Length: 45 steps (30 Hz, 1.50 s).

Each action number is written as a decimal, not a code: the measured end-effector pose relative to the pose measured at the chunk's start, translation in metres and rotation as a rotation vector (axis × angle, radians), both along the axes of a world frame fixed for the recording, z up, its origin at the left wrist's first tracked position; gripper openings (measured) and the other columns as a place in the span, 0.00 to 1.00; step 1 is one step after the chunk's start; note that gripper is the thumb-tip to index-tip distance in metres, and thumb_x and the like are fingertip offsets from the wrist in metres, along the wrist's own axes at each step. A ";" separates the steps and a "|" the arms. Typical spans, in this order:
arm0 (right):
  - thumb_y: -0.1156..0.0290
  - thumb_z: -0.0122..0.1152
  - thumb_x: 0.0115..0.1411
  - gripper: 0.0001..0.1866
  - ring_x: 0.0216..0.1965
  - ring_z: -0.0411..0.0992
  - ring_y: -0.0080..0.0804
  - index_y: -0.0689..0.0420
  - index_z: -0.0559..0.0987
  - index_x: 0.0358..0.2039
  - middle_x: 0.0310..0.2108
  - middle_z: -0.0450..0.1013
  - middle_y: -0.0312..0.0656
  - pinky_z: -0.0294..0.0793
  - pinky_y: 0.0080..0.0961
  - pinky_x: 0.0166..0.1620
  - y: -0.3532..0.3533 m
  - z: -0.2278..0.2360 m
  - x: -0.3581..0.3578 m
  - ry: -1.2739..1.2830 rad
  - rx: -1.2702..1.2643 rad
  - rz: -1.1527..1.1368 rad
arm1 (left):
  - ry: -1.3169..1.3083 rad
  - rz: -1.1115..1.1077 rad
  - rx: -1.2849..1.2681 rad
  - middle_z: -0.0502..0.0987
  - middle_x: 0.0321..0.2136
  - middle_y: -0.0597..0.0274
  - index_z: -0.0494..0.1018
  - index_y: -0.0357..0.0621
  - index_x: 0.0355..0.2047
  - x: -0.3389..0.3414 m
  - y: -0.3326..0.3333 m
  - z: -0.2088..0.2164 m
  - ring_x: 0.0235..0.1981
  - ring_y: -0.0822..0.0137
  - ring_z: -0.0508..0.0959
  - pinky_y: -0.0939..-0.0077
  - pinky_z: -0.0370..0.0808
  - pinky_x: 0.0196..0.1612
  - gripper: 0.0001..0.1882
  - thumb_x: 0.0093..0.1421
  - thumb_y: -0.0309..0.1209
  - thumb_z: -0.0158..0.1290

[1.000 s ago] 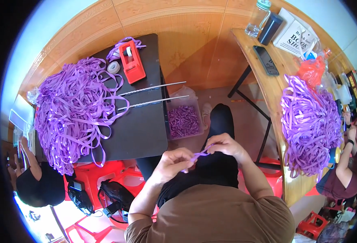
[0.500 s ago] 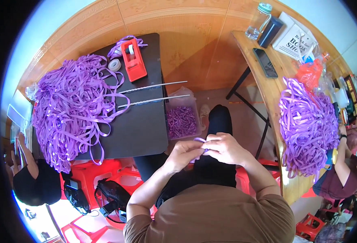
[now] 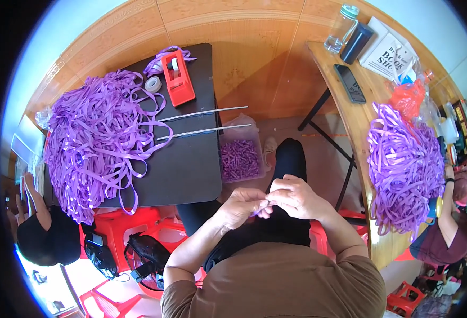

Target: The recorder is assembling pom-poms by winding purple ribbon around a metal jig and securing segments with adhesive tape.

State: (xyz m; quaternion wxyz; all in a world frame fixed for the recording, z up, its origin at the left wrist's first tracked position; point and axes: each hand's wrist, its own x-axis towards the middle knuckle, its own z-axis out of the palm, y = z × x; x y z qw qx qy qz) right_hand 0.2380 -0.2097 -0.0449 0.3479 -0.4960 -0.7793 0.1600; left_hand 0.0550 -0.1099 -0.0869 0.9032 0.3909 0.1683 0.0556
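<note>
Over my lap, my left hand (image 3: pixel 242 206) and my right hand (image 3: pixel 294 197) meet fingertip to fingertip, both closed in a pinch. Between them is a short piece of purple ribbon (image 3: pixel 254 214); only a bit of it shows under the left fingers, the rest hidden. Beyond my hands, a clear plastic bin (image 3: pixel 265 168) on the floor holds many small purple folded ribbon pieces (image 3: pixel 239 160). A large tangled heap of purple ribbon (image 3: pixel 96 143) covers the left of the dark table (image 3: pixel 191 175). Another purple ribbon heap (image 3: pixel 403 169) lies on the wooden table (image 3: pixel 344 111) at right.
On the dark table are a red tape dispenser (image 3: pixel 178 79), a tape roll (image 3: pixel 152 84) and two thin metal rods (image 3: pixel 207 130). The wooden table bears a phone (image 3: pixel 350 84), a clear bottle (image 3: pixel 341 29), a dark tumbler (image 3: pixel 357 43) and a red bag (image 3: pixel 407 99). People sit at both sides.
The ribbon loop that stuck up between my fingers is now mostly hidden. My left fingers have spread a little lower, and both hands stay together over my lap.
</note>
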 end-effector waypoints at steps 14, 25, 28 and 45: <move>0.83 0.59 0.45 0.10 0.17 0.65 0.31 0.59 0.74 0.30 0.21 0.62 0.38 0.63 0.27 0.18 -0.014 0.029 -0.011 -0.031 0.261 -0.103 | 0.082 -0.009 0.456 0.74 0.20 0.66 0.77 0.34 0.29 -0.020 0.001 0.051 0.21 0.81 0.68 0.86 0.63 0.24 0.06 0.59 0.24 0.52; 0.71 0.52 0.62 0.07 0.17 0.60 0.16 0.61 0.75 0.36 0.26 0.70 0.36 0.58 0.13 0.19 -0.024 -0.010 0.105 1.787 -0.060 -0.515 | -0.465 0.768 0.323 0.67 0.23 0.62 0.69 0.38 0.33 -0.094 0.057 0.121 0.25 0.68 0.66 0.75 0.63 0.28 0.09 0.62 0.32 0.51; 0.71 0.52 0.62 0.07 0.19 0.62 0.18 0.59 0.75 0.37 0.27 0.70 0.35 0.60 0.15 0.22 -0.030 -0.036 0.116 1.905 0.013 -0.545 | -0.629 0.949 0.067 0.66 0.33 0.60 0.66 0.36 0.42 -0.146 0.091 0.115 0.35 0.65 0.64 0.71 0.62 0.42 0.08 0.65 0.27 0.44; 0.74 0.53 0.61 0.07 0.33 0.70 0.26 0.63 0.76 0.37 0.30 0.74 0.40 0.71 0.23 0.36 -0.075 -0.006 0.123 2.026 0.414 -0.490 | -0.416 1.270 -0.234 0.76 0.36 0.55 0.67 0.39 0.40 -0.183 0.140 0.047 0.26 0.71 0.74 0.83 0.59 0.18 0.06 0.65 0.28 0.47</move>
